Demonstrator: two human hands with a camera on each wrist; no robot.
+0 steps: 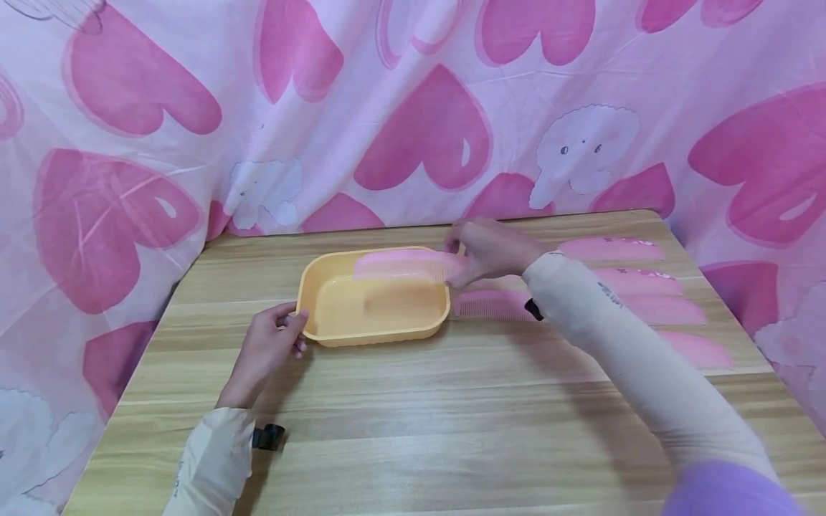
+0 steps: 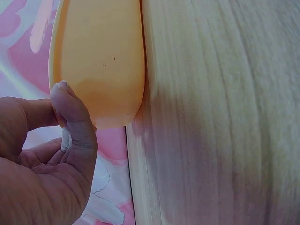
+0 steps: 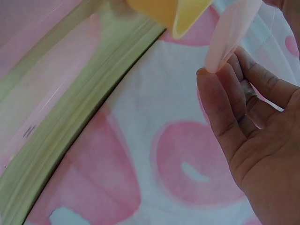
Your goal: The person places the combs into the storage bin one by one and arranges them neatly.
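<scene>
A shallow yellow plastic tray [image 1: 374, 335] stands on the wooden table. At its left end my left hand [image 1: 266, 347] pinches the rim, with the thumb on the near side of the wall in the left wrist view, where the tray [image 2: 101, 70] fills the top. My right hand [image 1: 493, 247] holds a pink comb [image 1: 400, 264] by one end. The comb reaches leftward over the back of the tray, teeth pointing down. In the right wrist view the fingertips grip the end of this comb [image 3: 229, 37], close to the tray's corner [image 3: 180, 21].
Another pink comb [image 1: 493, 304] lies just right of the tray, partly under my right forearm. Farther right several pink combs [image 1: 609, 249] lie in a loose column, some with a small printed pattern. A pink heart-patterned cloth [image 1: 419, 129] hangs behind the table [image 1: 387, 430].
</scene>
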